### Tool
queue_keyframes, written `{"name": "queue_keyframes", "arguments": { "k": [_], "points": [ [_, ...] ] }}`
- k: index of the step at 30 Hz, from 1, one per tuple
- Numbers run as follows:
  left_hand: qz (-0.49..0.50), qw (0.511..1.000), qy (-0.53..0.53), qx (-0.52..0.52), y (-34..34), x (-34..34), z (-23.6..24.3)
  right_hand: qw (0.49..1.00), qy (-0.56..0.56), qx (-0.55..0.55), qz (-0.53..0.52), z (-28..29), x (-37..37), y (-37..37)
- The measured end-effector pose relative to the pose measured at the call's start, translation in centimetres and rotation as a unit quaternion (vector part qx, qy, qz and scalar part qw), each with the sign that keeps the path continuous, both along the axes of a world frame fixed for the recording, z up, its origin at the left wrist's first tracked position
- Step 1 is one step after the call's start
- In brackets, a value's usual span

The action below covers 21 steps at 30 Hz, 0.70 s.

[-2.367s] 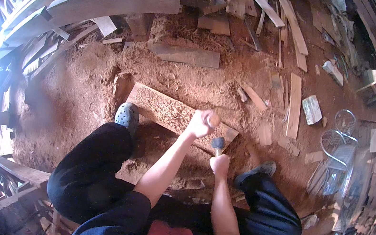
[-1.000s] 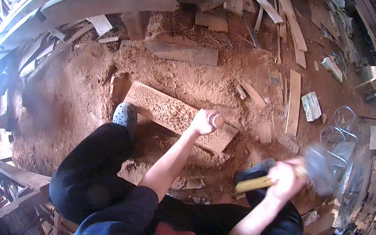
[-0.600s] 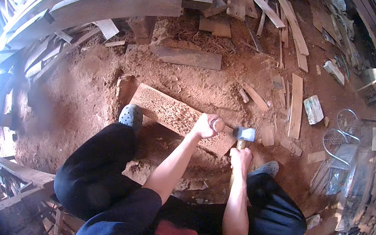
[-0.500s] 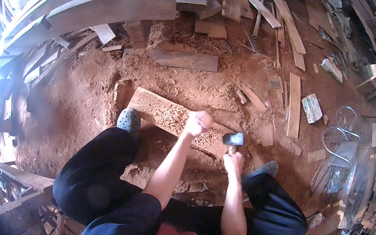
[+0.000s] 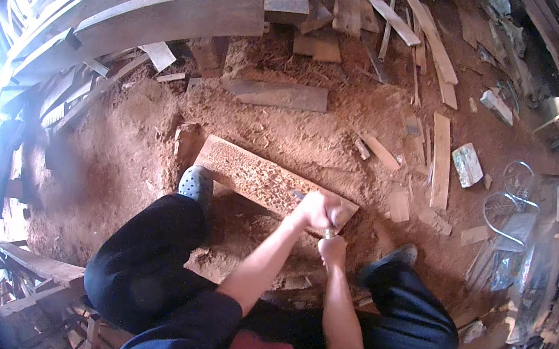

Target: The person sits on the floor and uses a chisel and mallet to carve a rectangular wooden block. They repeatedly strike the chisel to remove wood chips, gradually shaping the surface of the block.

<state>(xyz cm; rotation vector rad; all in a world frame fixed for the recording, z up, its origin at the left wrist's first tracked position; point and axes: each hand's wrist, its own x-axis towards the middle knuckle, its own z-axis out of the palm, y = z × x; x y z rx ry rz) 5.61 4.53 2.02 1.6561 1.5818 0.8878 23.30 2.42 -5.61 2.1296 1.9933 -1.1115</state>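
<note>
A wooden board (image 5: 238, 162) lies slanted on the ground between my feet, its upper face rough with gouges and chips. My left hand (image 5: 316, 210) is closed around a chisel near the board's right end. Only the chisel's short metal blade (image 5: 298, 195) shows, pointing left onto the wood. Just below and right of it, my right hand (image 5: 333, 251) grips the handle of a hammer (image 5: 329, 233). The hammer's head is blurred and partly lost beside my left hand, so I cannot tell whether it touches the chisel.
My left clog (image 5: 196, 184) rests against the board's left end; the right clog (image 5: 393, 257) stands off its right end. Long planks (image 5: 174, 10) are stacked at the far left. Loose strips (image 5: 440, 161), a pale block (image 5: 467, 164) and a bent metal wire frame (image 5: 508, 214) lie to the right.
My left hand has moved right and slightly nearer along the board. My right hand has shifted left and nearer, bringing the hammer from clear view to beside my left hand.
</note>
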Motion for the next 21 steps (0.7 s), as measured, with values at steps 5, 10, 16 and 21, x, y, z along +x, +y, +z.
{"name": "queue_keyframes", "arguments": {
  "k": [5,10,16,21],
  "points": [
    [0.083,0.973,-0.179,0.121,-0.2,4.0,2.5,0.995,0.094,0.017,-0.01,-1.1,0.5,-0.7],
    [0.138,0.973,-0.172,0.058,-0.4,-0.7,2.2,0.967,0.141,-0.186,-0.1,3.6,-1.4,-0.4],
    [0.072,0.997,-0.038,-0.007,-0.6,-2.0,-2.2,0.962,0.207,-0.145,-0.104,2.5,0.3,0.5],
    [0.102,0.993,-0.057,-0.033,-0.6,-2.2,-1.8,0.961,0.222,0.049,-0.158,7.0,0.3,2.7]
  ]
}}
